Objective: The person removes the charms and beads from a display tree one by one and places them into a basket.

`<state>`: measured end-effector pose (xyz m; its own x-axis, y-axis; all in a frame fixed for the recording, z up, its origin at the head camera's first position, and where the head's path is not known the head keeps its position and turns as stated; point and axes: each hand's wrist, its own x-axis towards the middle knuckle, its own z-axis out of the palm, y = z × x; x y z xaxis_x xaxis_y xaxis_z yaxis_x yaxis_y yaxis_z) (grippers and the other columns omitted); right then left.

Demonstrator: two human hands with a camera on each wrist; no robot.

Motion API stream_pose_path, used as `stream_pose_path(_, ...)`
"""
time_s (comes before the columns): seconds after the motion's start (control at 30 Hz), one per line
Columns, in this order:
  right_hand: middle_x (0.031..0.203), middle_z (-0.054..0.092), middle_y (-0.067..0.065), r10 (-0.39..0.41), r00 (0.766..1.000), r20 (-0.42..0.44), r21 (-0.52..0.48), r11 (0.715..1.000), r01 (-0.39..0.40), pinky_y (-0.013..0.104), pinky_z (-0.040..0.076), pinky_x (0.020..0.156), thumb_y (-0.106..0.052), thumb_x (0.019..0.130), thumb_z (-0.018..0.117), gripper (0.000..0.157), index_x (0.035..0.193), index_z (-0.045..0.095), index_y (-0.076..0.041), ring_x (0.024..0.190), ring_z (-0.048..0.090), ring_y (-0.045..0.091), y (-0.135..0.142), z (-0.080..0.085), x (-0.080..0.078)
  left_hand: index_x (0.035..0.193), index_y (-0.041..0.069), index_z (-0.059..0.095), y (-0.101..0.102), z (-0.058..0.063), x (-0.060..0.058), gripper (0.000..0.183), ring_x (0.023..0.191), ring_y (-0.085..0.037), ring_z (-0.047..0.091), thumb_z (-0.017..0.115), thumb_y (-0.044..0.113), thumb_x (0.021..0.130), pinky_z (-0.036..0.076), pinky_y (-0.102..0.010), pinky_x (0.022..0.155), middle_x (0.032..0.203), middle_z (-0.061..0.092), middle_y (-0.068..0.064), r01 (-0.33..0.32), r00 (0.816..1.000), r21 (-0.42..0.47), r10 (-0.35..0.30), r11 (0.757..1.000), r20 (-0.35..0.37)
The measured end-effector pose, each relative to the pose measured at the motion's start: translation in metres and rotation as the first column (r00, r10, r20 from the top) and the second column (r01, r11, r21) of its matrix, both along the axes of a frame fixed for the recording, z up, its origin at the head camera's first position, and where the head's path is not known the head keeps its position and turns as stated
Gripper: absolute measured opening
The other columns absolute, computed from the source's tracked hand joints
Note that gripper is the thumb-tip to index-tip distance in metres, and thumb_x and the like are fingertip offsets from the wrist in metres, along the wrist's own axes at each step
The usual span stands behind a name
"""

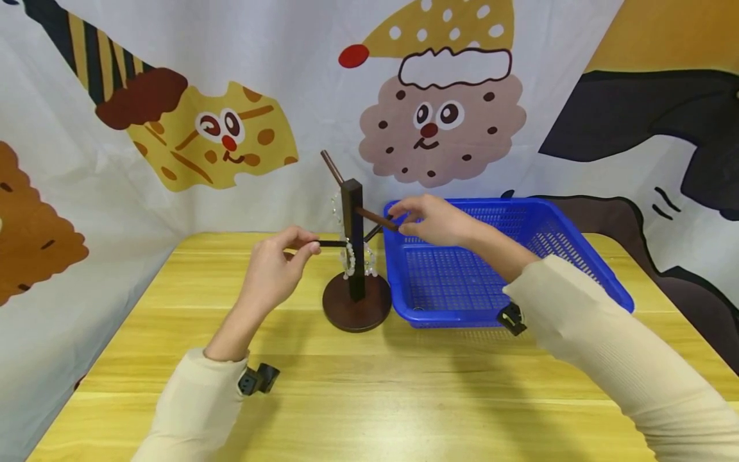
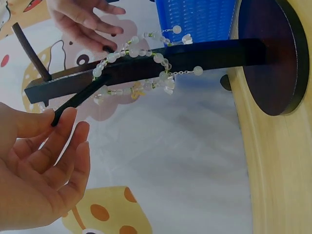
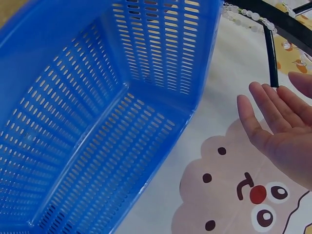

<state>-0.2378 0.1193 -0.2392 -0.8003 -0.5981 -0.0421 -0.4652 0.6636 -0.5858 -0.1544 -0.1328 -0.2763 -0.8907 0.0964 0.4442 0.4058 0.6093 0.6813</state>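
A dark wooden stand (image 1: pixel 351 205) rises upright from its round base (image 1: pixel 356 314), with several pegs sticking out. My left hand (image 1: pixel 272 266) pinches the tip of the left peg (image 1: pixel 331 243) between thumb and finger. A bracelet of pale, clear beads (image 2: pixel 134 52) hangs around that peg, close to the post. More beaded bracelets (image 1: pixel 371 262) hang on the stand's other pegs. By the tip of the right peg (image 1: pixel 378 218) is my right hand (image 1: pixel 440 221). In the right wrist view its fingers (image 3: pixel 280 109) are spread and loosely extended, gripping nothing.
A blue plastic basket (image 1: pixel 444 316) stands right beside the stand, under my right forearm. The wooden table (image 1: pixel 369 391) spreads toward me. Behind it hangs a white cloth (image 1: pixel 323 96) printed with cartoon food.
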Motion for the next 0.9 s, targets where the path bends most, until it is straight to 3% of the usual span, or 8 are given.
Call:
stream_pose_path(0.43, 0.117, 0.058, 0.013, -0.03, 0.999, -0.02, -0.006, 1.0, 0.03, 0.04, 0.045, 0.08, -0.006, 0.089, 0.057, 0.035, 0.124, 0.054, -0.003, 0.102, 0.057, 0.024, 0.004, -0.002, 0.015, 0.101, 0.001, 0.066, -0.013, 0.006, -0.013, 0.018, 0.088, -0.027, 0.061, 0.055, 0.011, 0.092, 0.049, -0.042, 0.077, 0.092, 0.067, -0.014, -0.008, 0.997, -0.043, 0.011, 0.999, 0.074)
stream_pose_path(0.57, 0.114, 0.059, 0.013, -0.02, 1.0, -0.022, -0.014, 1.0, 0.02, 0.04, 0.045, 0.081, -0.005, 0.089, 0.056, 0.031, 0.12, 0.057, -0.003, 0.1, 0.058, 0.023, 0.006, -0.001, 0.019, 0.103, 0.0, 0.066, -0.016, 0.006, -0.022, 0.019, 0.088, -0.028, 0.062, 0.054, 0.011, 0.093, 0.048, -0.038, 0.068, 0.093, 0.067, -0.015, -0.007, 0.997, -0.063, 0.011, 0.998, 0.074)
stream_pose_path(0.7, 0.111, 0.06, 0.012, -0.013, 1.0, -0.013, -0.018, 1.0, 0.013, 0.041, 0.044, 0.082, -0.005, 0.09, 0.056, 0.028, 0.117, 0.059, -0.004, 0.099, 0.058, 0.022, 0.008, 0.0, 0.025, 0.107, 0.002, 0.065, -0.018, 0.007, -0.033, 0.021, 0.088, -0.028, 0.061, 0.052, 0.012, 0.094, 0.04, -0.033, 0.057, 0.094, 0.067, -0.014, -0.007, 0.995, -0.096, 0.016, 0.995, 0.097)
stream_pose_path(0.9, 0.108, 0.062, 0.012, 0.01, 0.999, -0.031, -0.041, 0.999, -0.011, 0.041, 0.044, 0.082, -0.004, 0.089, 0.056, 0.027, 0.116, 0.06, -0.003, 0.099, 0.058, 0.022, 0.009, -0.002, 0.031, 0.107, 0.001, 0.065, -0.018, 0.01, -0.048, 0.021, 0.088, -0.028, 0.06, 0.052, 0.011, 0.094, 0.042, -0.037, 0.066, 0.099, 0.066, -0.015, -0.003, 0.992, -0.13, 0.019, 0.992, 0.123)
